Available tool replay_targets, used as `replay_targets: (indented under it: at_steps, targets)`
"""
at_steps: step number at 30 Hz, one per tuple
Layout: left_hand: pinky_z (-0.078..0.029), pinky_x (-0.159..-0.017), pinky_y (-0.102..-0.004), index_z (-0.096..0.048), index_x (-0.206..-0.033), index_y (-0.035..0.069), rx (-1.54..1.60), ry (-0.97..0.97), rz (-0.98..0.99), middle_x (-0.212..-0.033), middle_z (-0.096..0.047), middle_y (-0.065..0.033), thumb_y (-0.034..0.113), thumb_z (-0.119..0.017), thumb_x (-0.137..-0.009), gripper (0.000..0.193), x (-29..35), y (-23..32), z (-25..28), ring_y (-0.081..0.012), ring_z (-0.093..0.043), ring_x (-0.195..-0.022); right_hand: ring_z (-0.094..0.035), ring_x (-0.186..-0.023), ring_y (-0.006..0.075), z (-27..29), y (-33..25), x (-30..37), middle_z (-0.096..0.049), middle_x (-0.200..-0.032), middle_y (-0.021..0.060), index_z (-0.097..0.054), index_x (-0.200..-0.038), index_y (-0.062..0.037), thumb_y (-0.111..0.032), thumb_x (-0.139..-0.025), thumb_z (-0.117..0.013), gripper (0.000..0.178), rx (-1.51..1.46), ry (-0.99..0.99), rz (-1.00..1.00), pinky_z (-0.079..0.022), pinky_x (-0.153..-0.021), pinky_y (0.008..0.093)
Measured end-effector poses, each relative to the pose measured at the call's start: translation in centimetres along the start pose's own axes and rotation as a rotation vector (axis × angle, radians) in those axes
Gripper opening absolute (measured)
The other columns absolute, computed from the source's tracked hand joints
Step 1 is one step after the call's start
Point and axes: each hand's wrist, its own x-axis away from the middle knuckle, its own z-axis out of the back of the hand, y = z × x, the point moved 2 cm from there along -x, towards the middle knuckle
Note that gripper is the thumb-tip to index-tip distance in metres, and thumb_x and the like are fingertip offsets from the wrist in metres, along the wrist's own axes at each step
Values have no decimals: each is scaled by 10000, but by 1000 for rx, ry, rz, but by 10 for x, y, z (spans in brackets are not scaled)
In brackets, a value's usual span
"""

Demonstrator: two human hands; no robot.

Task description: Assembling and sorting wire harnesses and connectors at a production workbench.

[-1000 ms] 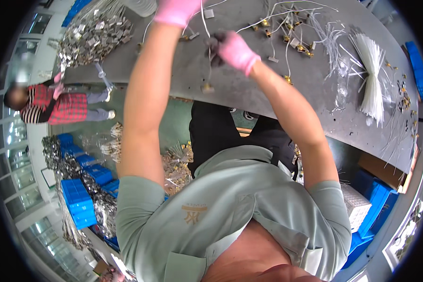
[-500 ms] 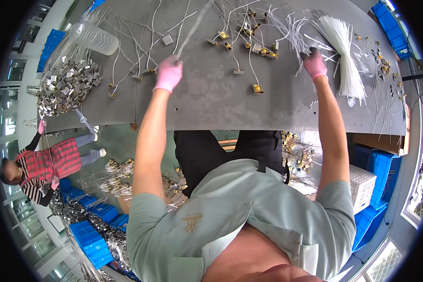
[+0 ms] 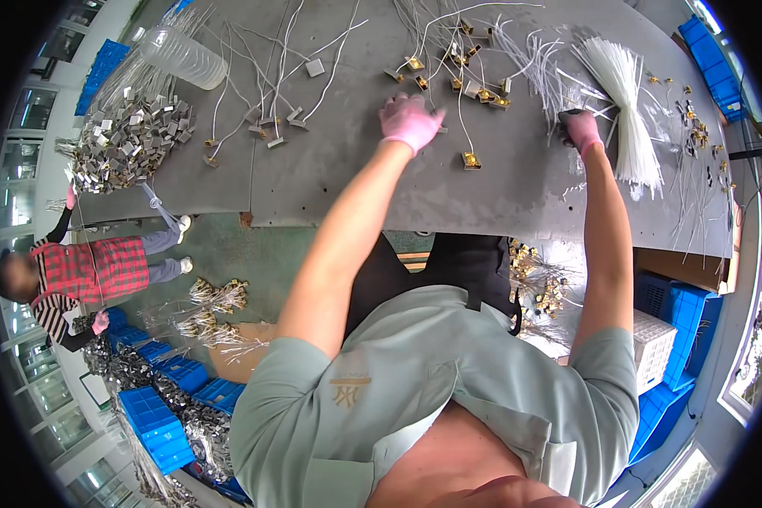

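My left hand (image 3: 411,124), in a pink glove, is over the middle of the grey table (image 3: 347,182) with its fingers spread. Beside its thumb lies a small metal part on a white wire, mostly hidden by the hand. Just to the right, a brass-coloured part (image 3: 471,160) lies at the end of another wire. My right hand (image 3: 582,130), gloved with dark fingertips, is closed beside loose white strips (image 3: 529,63); what it pinches, if anything, is hidden. A tied bundle of white strips (image 3: 625,110) lies right of it.
Silver clips (image 3: 131,140) are heaped at the left, near a clear plastic bottle (image 3: 182,57). Wires with metal ends (image 3: 277,142) lie left of centre. Small brass parts (image 3: 696,134) are scattered far right. Another person (image 3: 93,271) stands beyond the table's left end, near blue crates (image 3: 157,427).
My left hand has moved right, from the wires on the left to the table's middle, and its fingers have spread. A wire end now lies where it was. My right hand stays nearly in place.
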Motion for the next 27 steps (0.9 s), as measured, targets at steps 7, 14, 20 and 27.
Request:
replay_targets:
  at_steps: [7,14,20,27]
  targets:
    - [-504,-723,-356,-683,-861,50,595,65,-100,-835,-680,-120,226,-598,-783,210,12,-31,-20,-261,-649,-804,-612,-915,270,-43,8,70,-618,-1079,152,-474,-1192,-55,-209,-977,-431,268,-1185,-418,23,-471,-774,334]
    - [-434,-519,-281,-626,-796,-28,877,-65,-97,-617,-595,-52,154,-572,-865,201,147,-70,22,-116,-554,-541,-670,-866,261,-167,-97,171,-656,-1011,142,-512,-1192,-1,-173,-959,-498,290,-1158,-614,33,-523,-687,321]
    - [-393,-484,-248,-658,-913,-40,1003,-321,62,-600,-575,-53,208,-543,-882,275,260,-154,27,-101,-508,-506,-691,-789,270,-238,-144,170,-671,-984,156,-559,-1141,-5,-157,-948,-544,246,-1271,-488,-45,-541,-613,327]
    - [-403,-503,-250,-664,-891,-50,916,-269,369,-612,-572,-49,155,-572,-858,227,354,-231,16,-103,-510,-521,-701,-741,273,-200,-181,164,-685,-932,166,-529,-1102,10,-163,-968,-500,221,-1244,-148,286,-551,-562,317]
